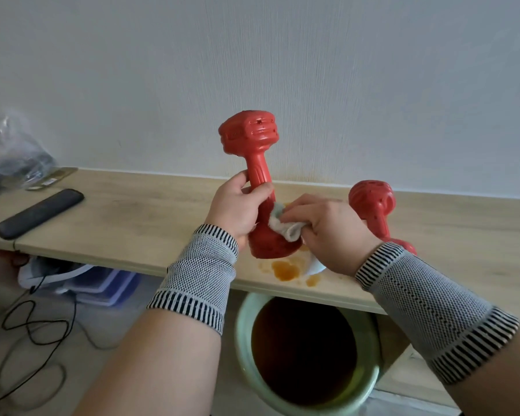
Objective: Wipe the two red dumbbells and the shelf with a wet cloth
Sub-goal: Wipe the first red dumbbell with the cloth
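Left hand: the left hand (237, 208) is closed tight around the thin middle of the near dumbbell (257, 187); it holds it standing up, tipped a little; a grey knit wrist band (198, 277) with stripy edges sits on the wrist.
Right hand: the right hand (327, 232) is curled around the cloth (285, 226); its fingers pinch the cloth and press it on the low part of the near dumbbell.
Near dumbbell: red and bumpy; its fat bottom end rests on the shelf (132, 217); its fat top end points to 12 o'clock, up by the white wall (282, 55).
Far dumbbell: the far dumbbell (373, 205) is red too; it stands at 3 o'clock from the near one, just beside the right hand; the right hand hides part of its bottom end.
Cloth: white and bunched up; it touches the near dumbbell; one more bit of white peeks out under the right hand, on the shelf.
Shelf: a long pale wood board along the wall; orange-brown wet spots (285, 270) sit on its front edge, at 6 o'clock from the near dumbbell.
Other things: a black remote (39, 213) lies on the shelf at 9 o'clock, well apart from the hands; a clear plastic bag (9, 151) sits in the far left corner; a green pot (306, 355) with a dark inside stands under the shelf at 6 o'clock; black wires (33, 325) lie on the floor at 8 o'clock.
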Demonstrator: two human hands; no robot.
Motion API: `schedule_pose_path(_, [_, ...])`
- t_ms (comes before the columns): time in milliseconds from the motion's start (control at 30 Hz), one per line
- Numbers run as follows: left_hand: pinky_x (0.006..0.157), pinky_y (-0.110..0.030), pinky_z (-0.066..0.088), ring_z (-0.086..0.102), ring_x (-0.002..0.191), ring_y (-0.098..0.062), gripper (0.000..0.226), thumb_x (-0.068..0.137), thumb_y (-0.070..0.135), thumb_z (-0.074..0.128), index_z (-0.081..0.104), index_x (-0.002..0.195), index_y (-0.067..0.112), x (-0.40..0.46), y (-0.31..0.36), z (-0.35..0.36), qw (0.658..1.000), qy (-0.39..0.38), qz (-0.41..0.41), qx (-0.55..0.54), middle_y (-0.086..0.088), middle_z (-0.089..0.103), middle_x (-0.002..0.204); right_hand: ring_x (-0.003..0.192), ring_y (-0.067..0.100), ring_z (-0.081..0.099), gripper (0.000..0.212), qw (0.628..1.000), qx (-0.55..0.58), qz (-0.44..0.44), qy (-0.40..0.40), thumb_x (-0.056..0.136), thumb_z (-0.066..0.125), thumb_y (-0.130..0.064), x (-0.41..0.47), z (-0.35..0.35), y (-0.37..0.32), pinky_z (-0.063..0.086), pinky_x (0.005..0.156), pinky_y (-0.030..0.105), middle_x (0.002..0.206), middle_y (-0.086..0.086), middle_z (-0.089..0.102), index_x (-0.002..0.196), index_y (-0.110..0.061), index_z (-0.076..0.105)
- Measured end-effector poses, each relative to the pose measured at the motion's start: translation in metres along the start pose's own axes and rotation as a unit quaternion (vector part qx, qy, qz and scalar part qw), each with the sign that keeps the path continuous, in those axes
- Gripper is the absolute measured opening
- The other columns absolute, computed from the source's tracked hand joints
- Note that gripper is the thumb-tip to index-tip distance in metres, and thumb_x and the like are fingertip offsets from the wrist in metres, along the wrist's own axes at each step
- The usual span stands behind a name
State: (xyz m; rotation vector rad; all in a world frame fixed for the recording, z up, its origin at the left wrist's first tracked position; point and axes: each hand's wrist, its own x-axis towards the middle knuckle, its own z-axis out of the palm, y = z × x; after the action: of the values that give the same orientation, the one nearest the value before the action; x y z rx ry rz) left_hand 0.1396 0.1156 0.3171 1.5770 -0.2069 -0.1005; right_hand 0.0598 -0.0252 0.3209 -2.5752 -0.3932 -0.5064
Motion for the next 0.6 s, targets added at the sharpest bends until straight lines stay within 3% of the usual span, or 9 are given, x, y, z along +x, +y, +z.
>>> schedule_pose_path(100, [0.076, -0.041, 0.051, 0.062, 0.078, -0.023, 0.009, 0.09, 0.015, 0.062, 0.066, 0.09, 0.024, -0.003, -0.002, 0.007, 1.0, -0.01, -0.016, -0.016, -0.006, 0.067, 0.084, 0.092, 0.031, 0.063, 0.028, 0.998, -0.015, 0.062, 0.003, 0.082, 0.05, -0.003, 0.008, 0.002, 0.013, 0.047, 0.083, 0.036, 0.101, 0.011, 0.067, 0.096, -0.01, 0.073])
schedule_pose_path(200, [0.074, -0.037, 0.05, 0.062, 0.076, -0.023, 0.01, 0.092, 0.01, 0.059, 0.065, 0.093, 0.019, -0.003, 0.001, 0.01, 1.0, -0.007, -0.009, -0.028, -0.008, 0.067, 0.083, 0.091, 0.026, 0.063, 0.028, 0.999, 0.014, 0.031, 0.006, 0.082, 0.049, -0.005, 0.008, -0.003, 0.007, 0.046, 0.082, 0.03, 0.103, 0.007, 0.067, 0.095, -0.01, 0.073])
schedule_pose_path(267, [0.076, -0.038, 0.052, 0.062, 0.078, -0.023, 0.01, 0.092, 0.008, 0.058, 0.066, 0.094, 0.014, -0.003, 0.001, 0.007, 0.999, 0.012, -0.009, -0.044, -0.011, 0.066, 0.085, 0.089, 0.022, 0.064, 0.038, 0.999, 0.033, -0.02, -0.013, 0.08, 0.04, -0.02, 0.003, -0.007, -0.006, 0.047, 0.08, 0.027, 0.1, 0.004, 0.068, 0.092, -0.013, 0.075])
schedule_pose_path(367, [0.075, -0.037, 0.053, 0.061, 0.079, -0.024, 0.011, 0.093, 0.003, 0.055, 0.064, 0.089, 0.008, -0.003, -0.001, 0.008, 0.994, 0.033, -0.034, -0.096, -0.015, 0.062, 0.087, 0.088, 0.024, 0.062, 0.054, 0.997, 0.033, -0.052, -0.054, 0.072, 0.028, -0.034, 0.001, -0.006, -0.008, 0.049, 0.082, 0.033, 0.098, 0.005, 0.069, 0.089, -0.014, 0.075])
schedule_pose_path(533, [0.07, -0.034, 0.046, 0.053, 0.07, -0.022, 0.018, 0.093, -0.003, 0.049, 0.055, 0.08, 0.007, -0.005, -0.001, 0.018, 0.97, 0.042, -0.063, -0.232, -0.011, 0.053, 0.072, 0.094, 0.028, 0.063, 0.032, 0.999, 0.008, 0.044, -0.009, 0.081, 0.047, -0.002, 0.003, -0.005, 0.018, 0.047, 0.084, 0.037, 0.102, 0.008, 0.066, 0.097, -0.012, 0.073])
schedule_pose_path(600, [0.068, -0.033, 0.043, 0.051, 0.067, -0.021, 0.018, 0.093, -0.004, 0.048, 0.055, 0.08, 0.007, -0.007, 0.002, 0.021, 0.969, 0.042, -0.056, -0.236, -0.01, 0.051, 0.069, 0.093, 0.025, 0.061, 0.033, 0.999, 0.015, 0.023, -0.018, 0.081, 0.045, -0.008, 0.002, -0.007, 0.011, 0.046, 0.084, 0.033, 0.102, 0.007, 0.066, 0.096, -0.014, 0.073])
